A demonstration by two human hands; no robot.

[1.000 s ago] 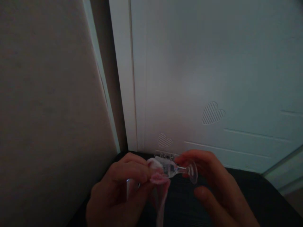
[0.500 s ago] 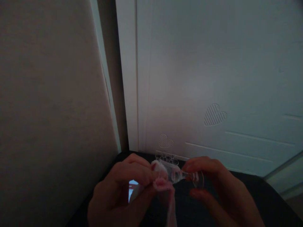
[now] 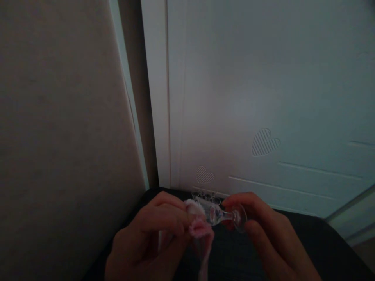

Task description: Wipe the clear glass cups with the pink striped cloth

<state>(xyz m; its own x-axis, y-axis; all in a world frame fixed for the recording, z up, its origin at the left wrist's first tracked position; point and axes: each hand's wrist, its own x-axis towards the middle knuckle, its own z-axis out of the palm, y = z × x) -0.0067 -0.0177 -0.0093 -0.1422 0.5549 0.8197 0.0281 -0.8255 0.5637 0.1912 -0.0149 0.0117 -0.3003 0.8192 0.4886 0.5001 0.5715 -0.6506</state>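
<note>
A small clear stemmed glass (image 3: 218,214) lies sideways between my hands, low in the dim view. My right hand (image 3: 263,230) pinches its round foot and stem, fingers closed. My left hand (image 3: 149,238) is closed on a pink fluffy cloth (image 3: 199,228), whose bunched end is pushed against and into the bowl of the glass. A strip of the cloth hangs down between my hands.
Several more small clear glasses (image 3: 205,194) stand in a row just behind, on a dark surface (image 3: 307,242). A white cabinet door (image 3: 263,97) with heart-shaped cut-outs rises behind them. A beige panel (image 3: 58,136) closes off the left side.
The glass and both hands shifted slightly, first right, then back left. My right fingers have moved around the foot, turning the glass against the cloth.
</note>
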